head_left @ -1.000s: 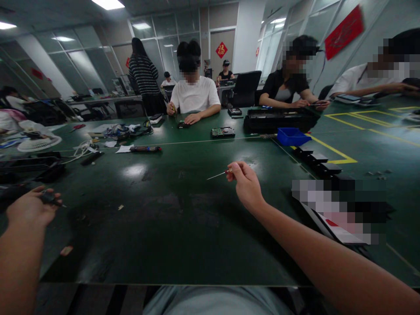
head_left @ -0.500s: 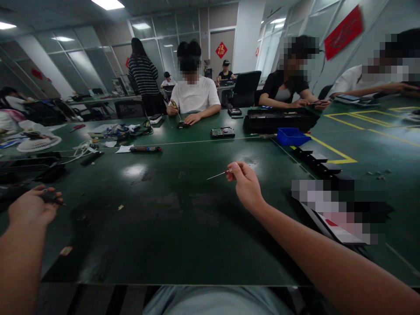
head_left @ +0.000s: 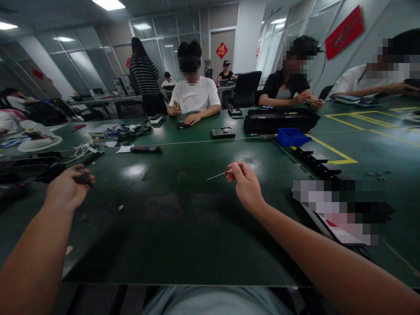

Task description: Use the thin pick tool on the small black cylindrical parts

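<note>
In my right hand [head_left: 247,188] is a slim screwdriver [head_left: 216,176], its thin metal shaft pointing left above the green table [head_left: 177,258]. Thumb and fingers pinch its short handle, of which a bit of red shows. My left hand [head_left: 65,188] is closed round a small dark object [head_left: 82,177] at the left side of the table. Fingers cover part of that object, so its kind is unclear. Between the two hands lies bare tabletop with a tiny pale scrap [head_left: 121,207] on it.
Ahead lie a thick pen-like tool [head_left: 146,149], an opened hard drive [head_left: 223,132], a blue bin [head_left: 292,137] and a long black tray [head_left: 280,120]. Black parts [head_left: 316,159] line the right. Cables [head_left: 124,130] clutter the left. A person [head_left: 195,96] works opposite.
My left hand has moved right and a little away from me, carrying the dark object. My right hand and the screwdriver have stayed in place.
</note>
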Tool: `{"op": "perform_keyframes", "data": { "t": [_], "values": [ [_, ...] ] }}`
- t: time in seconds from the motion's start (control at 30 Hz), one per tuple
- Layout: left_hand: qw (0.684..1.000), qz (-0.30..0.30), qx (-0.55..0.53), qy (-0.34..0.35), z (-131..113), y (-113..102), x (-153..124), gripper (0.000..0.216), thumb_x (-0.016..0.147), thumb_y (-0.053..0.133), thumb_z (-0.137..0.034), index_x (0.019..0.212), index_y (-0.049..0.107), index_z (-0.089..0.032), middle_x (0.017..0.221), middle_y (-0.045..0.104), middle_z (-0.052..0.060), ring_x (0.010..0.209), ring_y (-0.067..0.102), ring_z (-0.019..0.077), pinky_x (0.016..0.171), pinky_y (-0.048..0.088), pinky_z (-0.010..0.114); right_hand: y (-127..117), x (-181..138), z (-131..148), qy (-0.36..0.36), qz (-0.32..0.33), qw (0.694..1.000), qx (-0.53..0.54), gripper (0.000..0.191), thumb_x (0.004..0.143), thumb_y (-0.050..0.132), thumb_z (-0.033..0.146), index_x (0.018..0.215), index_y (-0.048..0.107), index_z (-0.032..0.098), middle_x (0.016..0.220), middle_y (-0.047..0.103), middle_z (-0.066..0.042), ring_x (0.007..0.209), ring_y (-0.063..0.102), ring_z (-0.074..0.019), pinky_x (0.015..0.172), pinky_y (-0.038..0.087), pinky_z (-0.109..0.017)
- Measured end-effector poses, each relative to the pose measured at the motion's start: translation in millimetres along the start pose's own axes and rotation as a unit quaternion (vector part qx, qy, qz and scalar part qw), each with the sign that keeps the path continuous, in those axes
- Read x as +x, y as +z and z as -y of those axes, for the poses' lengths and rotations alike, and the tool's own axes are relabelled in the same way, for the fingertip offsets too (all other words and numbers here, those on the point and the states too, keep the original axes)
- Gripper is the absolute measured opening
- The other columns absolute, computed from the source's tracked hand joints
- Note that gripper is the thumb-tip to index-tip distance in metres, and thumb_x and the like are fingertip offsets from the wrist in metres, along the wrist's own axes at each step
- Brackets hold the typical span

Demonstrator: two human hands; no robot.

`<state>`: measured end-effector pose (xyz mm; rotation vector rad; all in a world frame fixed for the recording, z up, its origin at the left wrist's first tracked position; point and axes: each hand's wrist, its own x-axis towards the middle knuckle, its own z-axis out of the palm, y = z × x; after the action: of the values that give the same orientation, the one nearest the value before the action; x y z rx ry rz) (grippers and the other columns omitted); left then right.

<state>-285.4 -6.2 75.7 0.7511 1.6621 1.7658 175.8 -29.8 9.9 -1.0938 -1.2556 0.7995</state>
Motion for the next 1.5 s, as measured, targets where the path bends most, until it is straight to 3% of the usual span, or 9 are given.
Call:
{"op": "perform_keyframes", "data": {
  "t": [0.13, 0.33, 0.53, 0.7, 0.8, 0.97, 1.17, 1.27, 1.5],
  "values": [
    [0.996, 0.062, -0.055, -0.035, -7.9, 40.9, -28.1, 0.036, 0.06, 0.044, 0.002, 0.091, 0.055, -0.014, 0.076, 0.052, 0.003, 0.061, 0.051, 0.0158, 0.057, 0.042, 0.028, -0.3, 0.2, 0.8, -0.003, -0.007, 1.0, -0.003, 0.026, 0.095, 0.05, 0.044, 0.089, 0.062, 0.022, 0.075, 0.063, -0.002, 0.069, 0.06, -0.0171, 0.068, 0.047, -0.035],
    [0.983, 0.159, -0.08, -0.039, -9.7, 96.1, -61.9, 0.025, 0.074, 0.047, -0.003, 0.094, 0.058, -0.013, 0.075, 0.055, 0.004, 0.063, 0.053, 0.0161, 0.062, 0.043, 0.03, -1.0, 0.3, 3.9, -0.004, -0.006, 1.0, 0.009, 0.026, 0.095, 0.051, 0.045, 0.088, 0.061, 0.021, 0.075, 0.063, -0.002, 0.069, 0.059, -0.0173, 0.068, 0.048, -0.035],
    [0.955, 0.287, -0.065, -0.022, 0.8, 145.4, -100.9, 0.037, 0.065, 0.052, -0.006, 0.1, 0.058, -0.013, 0.077, 0.057, 0.003, 0.062, 0.054, 0.0159, 0.061, 0.042, 0.027, -2.1, -1.1, 5.9, -0.015, -0.019, 1.0, 0.005, 0.026, 0.095, 0.05, 0.044, 0.089, 0.061, 0.021, 0.074, 0.063, -0.002, 0.068, 0.059, -0.0164, 0.066, 0.048, -0.033],
    [0.927, 0.371, -0.04, -0.022, 18.7, 174.0, -141.4, 0.043, 0.063, 0.05, -0.009, 0.105, 0.057, -0.014, 0.081, 0.056, 0.003, 0.069, 0.053, 0.0155, 0.066, 0.042, 0.027, -4.2, -1.7, 4.8, -0.045, -0.039, 0.998, 0.012, 0.025, 0.097, 0.048, 0.041, 0.092, 0.061, 0.022, 0.076, 0.062, -0.001, 0.069, 0.059, -0.0158, 0.068, 0.048, -0.033],
    [0.906, 0.42, 0.049, 0.031, 37.7, 183.8, -163.8, 0.043, 0.069, 0.05, -0.012, 0.111, 0.056, -0.015, 0.091, 0.058, 0.005, 0.078, 0.055, 0.0169, 0.074, 0.043, 0.03, -4.2, -1.6, 6.0, -0.051, -0.045, 0.997, 0.026, 0.024, 0.097, 0.048, 0.041, 0.092, 0.062, 0.021, 0.077, 0.062, -0.001, 0.07, 0.059, -0.0157, 0.069, 0.048, -0.033],
    [0.834, 0.454, 0.255, 0.183, 77.4, 188.8, -178.9, 0.066, 0.068, 0.055, -0.002, 0.132, 0.042, -0.015, 0.112, 0.059, 0.009, 0.099, 0.057, 0.0208, 0.089, 0.045, 0.034, -3.2, -1.7, 9.4, -0.031, -0.026, 0.999, 0.033, 0.02, 0.093, 0.052, 0.038, 0.089, 0.062, 0.021, 0.073, 0.061, 0.0, 0.066, 0.058, -0.0152, 0.064, 0.046, -0.032],
    [0.777, 0.472, 0.303, 0.286, 94.5, 183.9, -170.4, 0.033, 0.085, 0.061, -0.014, 0.117, 0.06, -0.019, 0.117, 0.063, 0.008, 0.109, 0.059, 0.024, 0.099, 0.046, 0.04, -2.0, -1.8, 8.9, -0.007, 0.011, 1.0, -0.01, 0.02, 0.091, 0.053, 0.038, 0.086, 0.062, 0.02, 0.069, 0.061, 0.0, 0.063, 0.057, -0.0153, 0.062, 0.045, -0.031],
    [0.768, 0.472, 0.3, 0.311, 93.8, 182.6, -168.2, 0.032, 0.086, 0.064, -0.014, 0.116, 0.064, -0.022, 0.119, 0.064, 0.007, 0.112, 0.059, 0.0241, 0.103, 0.044, 0.043, -1.4, -1.8, 7.9, -0.014, 0.014, 1.0, -0.018, 0.022, 0.091, 0.052, 0.039, 0.086, 0.061, 0.02, 0.071, 0.063, -0.001, 0.065, 0.059, -0.0161, 0.064, 0.047, -0.032],
    [0.798, 0.449, 0.289, 0.282, 97.5, 183.6, -168.8, 0.042, 0.084, 0.069, -0.017, 0.125, 0.06, -0.021, 0.123, 0.065, 0.006, 0.113, 0.06, 0.0234, 0.102, 0.045, 0.042, 0.7, -2.2, 2.1, -0.012, 0.039, 0.999, -0.023, 0.021, 0.091, 0.053, 0.041, 0.088, 0.061, 0.021, 0.075, 0.066, -0.002, 0.068, 0.062, -0.0173, 0.068, 0.049, -0.035]
  ]
}}
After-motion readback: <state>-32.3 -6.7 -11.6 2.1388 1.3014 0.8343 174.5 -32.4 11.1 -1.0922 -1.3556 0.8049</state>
